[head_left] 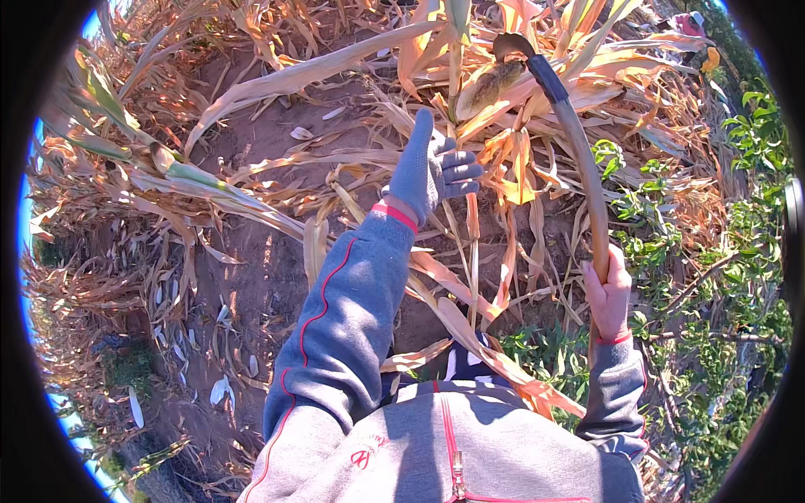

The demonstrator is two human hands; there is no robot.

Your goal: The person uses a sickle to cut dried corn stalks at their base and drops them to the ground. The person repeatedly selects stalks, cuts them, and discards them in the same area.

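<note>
My left hand (423, 168), in a grey knit glove, reaches forward with its thumb up and its fingers apart, holding nothing. Just beyond it stands a dry corn stalk (455, 63), and an ear of corn (490, 88) in pale husk leans beside that stalk. Bare, my right hand (609, 289) is wrapped round the wooden handle of a sickle (584, 163). The handle curves up and away from me. A dark sleeve joins it to the curved, rusty blade (513, 45), which hangs near the ear, to its upper right.
Fallen dry corn stalks (226, 197) lie across the brown soil (243, 293) at left. Pale husk pieces (222, 391) are scattered there. Green leafy plants (662, 226) crowd the right side. A long dry leaf (503, 365) crosses in front of my legs.
</note>
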